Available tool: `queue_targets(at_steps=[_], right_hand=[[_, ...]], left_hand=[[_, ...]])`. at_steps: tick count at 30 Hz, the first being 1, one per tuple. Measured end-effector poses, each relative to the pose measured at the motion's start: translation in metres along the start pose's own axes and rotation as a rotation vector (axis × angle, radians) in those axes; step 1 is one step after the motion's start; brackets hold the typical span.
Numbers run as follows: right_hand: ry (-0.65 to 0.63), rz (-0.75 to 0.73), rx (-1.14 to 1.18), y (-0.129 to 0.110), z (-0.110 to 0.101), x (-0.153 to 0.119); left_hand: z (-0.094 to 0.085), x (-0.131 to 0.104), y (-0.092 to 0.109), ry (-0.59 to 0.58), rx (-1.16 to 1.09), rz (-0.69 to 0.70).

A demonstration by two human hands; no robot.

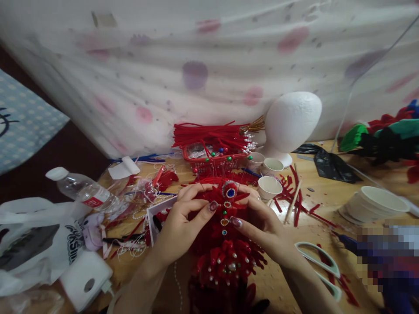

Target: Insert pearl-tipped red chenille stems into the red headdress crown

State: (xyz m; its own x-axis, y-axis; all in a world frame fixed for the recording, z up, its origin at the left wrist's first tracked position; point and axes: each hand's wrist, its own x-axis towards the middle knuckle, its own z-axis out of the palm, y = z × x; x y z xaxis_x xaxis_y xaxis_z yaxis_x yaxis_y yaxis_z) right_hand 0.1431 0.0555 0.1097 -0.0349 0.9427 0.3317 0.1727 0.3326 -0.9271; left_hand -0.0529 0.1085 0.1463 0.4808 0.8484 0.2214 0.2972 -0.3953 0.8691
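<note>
Both hands are at a red headdress (pixel 229 266) trimmed with pearls and a vertical row of coloured gems, the topmost a blue gem (pixel 231 192). My left hand (pixel 191 213) grips its left side, thumb bent in front and fingers behind the red material. From the right, my right hand (pixel 258 218) holds the other side, its thumb touching beside the orange gem (pixel 224 222). Thin wires tipped with green, red and blue beads rise from the top. The far fingertips of both hands are hidden behind the piece.
A red basket (pixel 212 165) of red stems stands behind, near a white foam head (pixel 293 122) and paper cups (pixel 270 187). Scissors (pixel 319 261) lie at right, with a glue gun (pixel 352 244) beyond. At left are a plastic bottle (pixel 81 189) and a white box-shaped device (pixel 85 279).
</note>
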Motion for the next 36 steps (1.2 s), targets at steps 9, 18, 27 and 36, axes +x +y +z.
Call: queue_targets(at_steps=[9,18,27,36], right_hand=[[-0.013,0.048,0.136,-0.001,0.004,0.001],[-0.030,0.013,0.100,0.001,0.001,0.001],[-0.029,0.048,0.310,-0.006,0.004,0.004],[-0.007,0.043,0.164,-0.005,0.002,0.003]], left_hand=[[0.000,-0.003,0.005,-0.046,0.084,0.077],[-0.004,-0.007,0.006,-0.147,0.170,0.100],[-0.008,-0.005,0.005,-0.223,0.178,0.135],[-0.009,-0.005,0.004,-0.221,0.201,0.115]])
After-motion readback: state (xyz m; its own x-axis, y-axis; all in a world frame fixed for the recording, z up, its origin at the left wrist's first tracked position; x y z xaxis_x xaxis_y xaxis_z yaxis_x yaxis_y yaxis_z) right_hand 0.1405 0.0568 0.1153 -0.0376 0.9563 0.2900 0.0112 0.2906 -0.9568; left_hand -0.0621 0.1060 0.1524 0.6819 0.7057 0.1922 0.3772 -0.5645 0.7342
